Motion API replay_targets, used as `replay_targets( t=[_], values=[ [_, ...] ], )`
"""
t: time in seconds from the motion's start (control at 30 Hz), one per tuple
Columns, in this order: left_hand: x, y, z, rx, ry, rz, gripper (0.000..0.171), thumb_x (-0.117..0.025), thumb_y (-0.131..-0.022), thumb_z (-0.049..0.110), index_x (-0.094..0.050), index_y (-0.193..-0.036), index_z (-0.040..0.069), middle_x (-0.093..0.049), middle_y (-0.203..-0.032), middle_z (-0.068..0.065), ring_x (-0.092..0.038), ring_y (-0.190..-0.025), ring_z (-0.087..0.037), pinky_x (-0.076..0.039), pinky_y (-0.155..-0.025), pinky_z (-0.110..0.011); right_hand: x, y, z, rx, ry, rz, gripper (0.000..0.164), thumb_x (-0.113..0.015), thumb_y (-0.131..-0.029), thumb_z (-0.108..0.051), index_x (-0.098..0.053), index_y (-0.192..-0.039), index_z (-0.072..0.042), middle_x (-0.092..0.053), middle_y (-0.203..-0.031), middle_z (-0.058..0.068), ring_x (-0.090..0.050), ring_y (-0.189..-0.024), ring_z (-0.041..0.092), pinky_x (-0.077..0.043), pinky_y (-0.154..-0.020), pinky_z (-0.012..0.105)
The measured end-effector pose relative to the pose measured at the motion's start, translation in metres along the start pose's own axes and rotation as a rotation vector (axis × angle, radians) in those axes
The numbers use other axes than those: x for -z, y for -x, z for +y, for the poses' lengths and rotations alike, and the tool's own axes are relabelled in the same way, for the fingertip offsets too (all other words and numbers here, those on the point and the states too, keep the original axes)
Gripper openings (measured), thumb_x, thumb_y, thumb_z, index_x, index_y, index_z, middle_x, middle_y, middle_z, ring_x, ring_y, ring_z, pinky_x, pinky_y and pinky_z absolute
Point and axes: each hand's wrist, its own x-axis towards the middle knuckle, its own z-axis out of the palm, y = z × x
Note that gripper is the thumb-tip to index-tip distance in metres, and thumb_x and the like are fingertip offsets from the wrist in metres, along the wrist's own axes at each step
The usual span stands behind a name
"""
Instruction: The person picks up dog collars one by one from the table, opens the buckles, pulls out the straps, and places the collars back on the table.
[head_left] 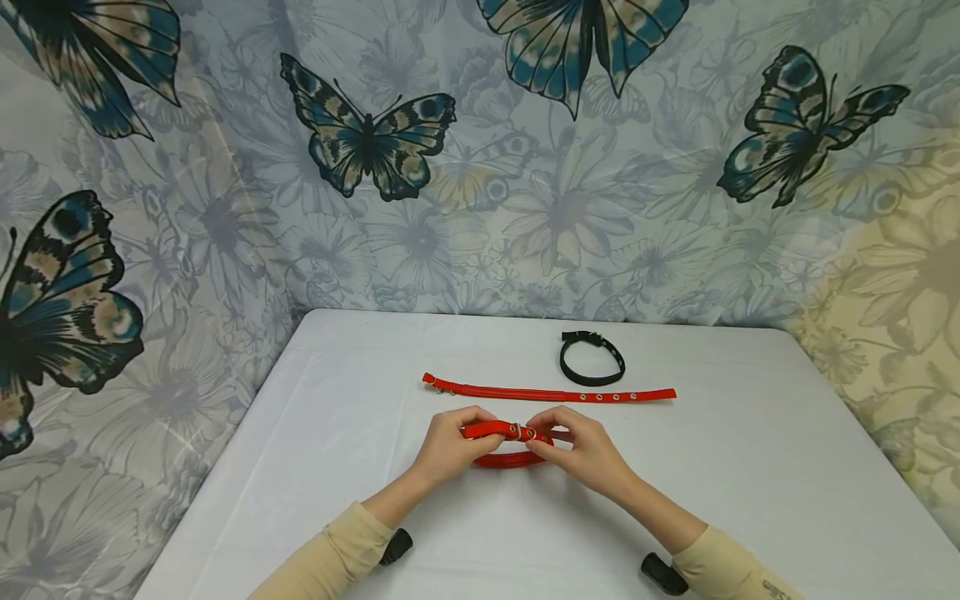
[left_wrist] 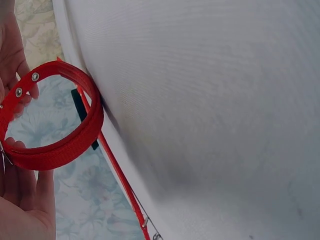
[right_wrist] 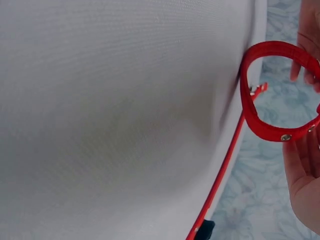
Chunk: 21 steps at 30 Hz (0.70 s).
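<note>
A red collar (head_left: 510,460), bent into a ring with its buckle (head_left: 517,431) uppermost, is held between both hands near the middle of the white table. My left hand (head_left: 450,442) pinches the band left of the buckle. On the other side, my right hand (head_left: 577,450) pinches the band close to the buckle. Metal eyelets (left_wrist: 35,77) show along the strap in the left wrist view. From the right wrist, the collar (right_wrist: 248,102) appears as a round loop. Fingers partly hide the buckle.
Behind the hands, a second red collar (head_left: 517,393) lies straight across the white table (head_left: 360,358), eyelets toward its right end. Farther back sits a black collar (head_left: 592,381) closed into a ring. A butterfly-patterned cloth (head_left: 465,242) hangs behind the table.
</note>
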Motion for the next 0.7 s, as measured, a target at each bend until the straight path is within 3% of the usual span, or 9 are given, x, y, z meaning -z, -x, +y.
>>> replay_targets(
  t=[0.17,0.4,0.7],
  values=[
    [0.0025,-0.0003,-0.0005,-0.024,0.016,-0.003,0.009,-0.075,-0.081,0.009,-0.073,-0.086,0.017,-0.066,-0.072,0.008,-0.048,-0.057,-0.007,-0.038,-0.048,-0.020,0.0010,-0.0017,-0.0007,-0.027,0.012,-0.001,0.024,-0.080,-0.082,-0.030,-0.068,-0.101,-0.023,-0.067,-0.097,-0.013,-0.064,-0.091,0.009,-0.055,-0.085,0.031],
    [0.0041,0.0003,-0.0026,-0.032,0.007,0.006,0.008,-0.075,-0.081,0.009,-0.074,-0.086,0.016,-0.067,-0.074,0.005,-0.050,-0.058,-0.007,-0.039,-0.049,-0.020,0.0016,-0.0028,-0.0020,-0.048,-0.010,-0.011,0.022,-0.081,-0.081,-0.024,-0.068,-0.097,-0.022,-0.067,-0.094,-0.012,-0.064,-0.091,0.010,-0.055,-0.084,0.029],
    [0.0061,0.0016,-0.0030,-0.029,0.018,0.002,0.009,-0.074,-0.082,0.008,-0.073,-0.086,0.017,-0.066,-0.073,0.007,-0.050,-0.059,-0.007,-0.040,-0.049,-0.019,-0.0006,-0.0038,0.0008,0.015,-0.049,-0.029,0.022,-0.079,-0.083,-0.021,-0.067,-0.102,-0.021,-0.067,-0.098,-0.010,-0.064,-0.089,0.013,-0.055,-0.082,0.027]
  ],
)
